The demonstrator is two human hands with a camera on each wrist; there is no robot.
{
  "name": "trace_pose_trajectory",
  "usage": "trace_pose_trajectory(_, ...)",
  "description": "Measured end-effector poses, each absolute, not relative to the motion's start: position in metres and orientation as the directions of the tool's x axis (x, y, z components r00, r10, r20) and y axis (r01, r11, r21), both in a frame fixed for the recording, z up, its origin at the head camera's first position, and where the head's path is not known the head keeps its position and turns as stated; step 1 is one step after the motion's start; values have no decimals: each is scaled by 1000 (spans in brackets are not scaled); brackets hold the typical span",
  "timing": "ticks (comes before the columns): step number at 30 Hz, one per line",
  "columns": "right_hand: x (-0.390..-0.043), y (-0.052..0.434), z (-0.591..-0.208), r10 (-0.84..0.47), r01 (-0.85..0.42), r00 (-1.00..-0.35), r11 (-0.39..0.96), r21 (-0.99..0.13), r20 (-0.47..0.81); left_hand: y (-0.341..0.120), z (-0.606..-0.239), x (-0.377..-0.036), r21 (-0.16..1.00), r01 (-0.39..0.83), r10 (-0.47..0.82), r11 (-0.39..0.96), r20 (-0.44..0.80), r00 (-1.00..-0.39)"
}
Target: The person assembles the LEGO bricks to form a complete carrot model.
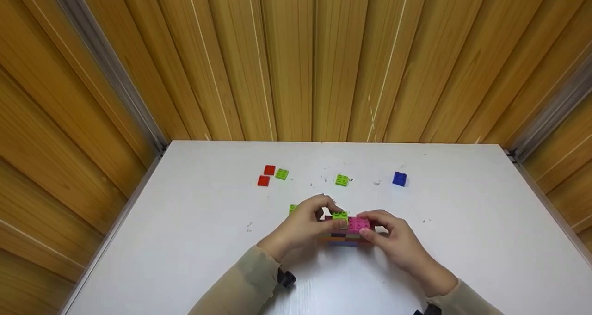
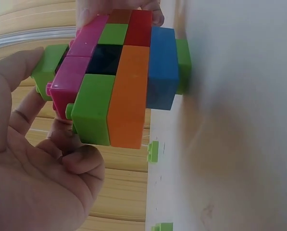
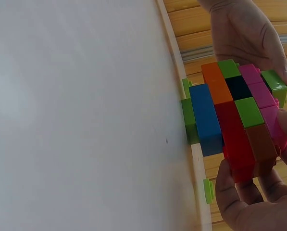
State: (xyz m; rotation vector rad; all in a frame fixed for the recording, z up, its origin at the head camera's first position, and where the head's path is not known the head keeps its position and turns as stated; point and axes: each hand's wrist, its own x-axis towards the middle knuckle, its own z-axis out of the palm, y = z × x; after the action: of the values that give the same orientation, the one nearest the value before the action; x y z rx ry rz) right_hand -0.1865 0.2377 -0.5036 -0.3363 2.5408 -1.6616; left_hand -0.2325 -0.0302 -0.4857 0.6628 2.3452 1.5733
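Both sleeves nearest the lens, beige, running up from the bottom edge to the two hands at the middle of the white table. Left hand curled round the left end of the block stack, fingertips pinching a green block on its top layer. Right hand clamped on the right end, thumb low against the side, fingers over the pink top blocks. Hands close together, meeting on the stack and gripping it from both ends.

Stack standing on the table, built in layers: green at the bottom, then blue, then orange and red, then green, dark and brown, pink on top. From the left wrist, the orange block and a green one beside it facing the lens; possibly a black block in the middle, though too dark to say.

Farther back, loose on the table: two red tiles with a green piece just beside them, another green piece near the centre, a blue block to the right, and a green block half hidden behind the left hand. Wooden panelled walls all round.
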Motion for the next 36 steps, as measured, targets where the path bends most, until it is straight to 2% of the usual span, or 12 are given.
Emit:
trace_pose_trajectory(8,-189,238,-501,-244,-158,-968,397,-904,61,-29,-487,-232,925,217,472,312,48,-880)
trace_pose_trajectory(15,-192,237,-500,-228,-123,-973,395,-910,32,-29,-488,-231,935,197,460,295,41,-887)
trace_pose_trajectory(22,-190,239,-500,-233,-135,-971,393,-909,44,-26,-486,-228,907,248,451,341,74,-890)
trace_pose_trajectory(27,-185,239,-502,-204,-83,-979,380,-921,4,-26,-485,-226,889,282,482,360,81,-872)
trace_pose_trajectory(36,-187,235,-504,-193,-56,-981,376,-925,-18,-33,-485,-228,888,238,465,393,31,-885)
